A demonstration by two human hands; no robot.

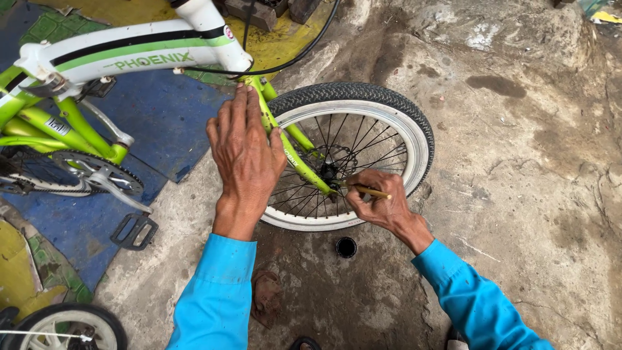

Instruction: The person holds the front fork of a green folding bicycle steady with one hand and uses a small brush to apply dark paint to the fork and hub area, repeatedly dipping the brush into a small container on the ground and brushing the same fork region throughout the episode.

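The left hand (245, 152) is pressing flat, fingers open, on the lime-green metal bicycle fork (295, 159); the right hand (379, 204) is pinching a thin yellow-handled tool (370, 190) at the spoked wheel's hub (329, 174). The tool could slip into the spokes.

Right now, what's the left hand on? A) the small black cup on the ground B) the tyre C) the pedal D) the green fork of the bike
D: the left hand lies flat on the green fork above the wheel hub, while the right hand holds a thin stick at the hub.
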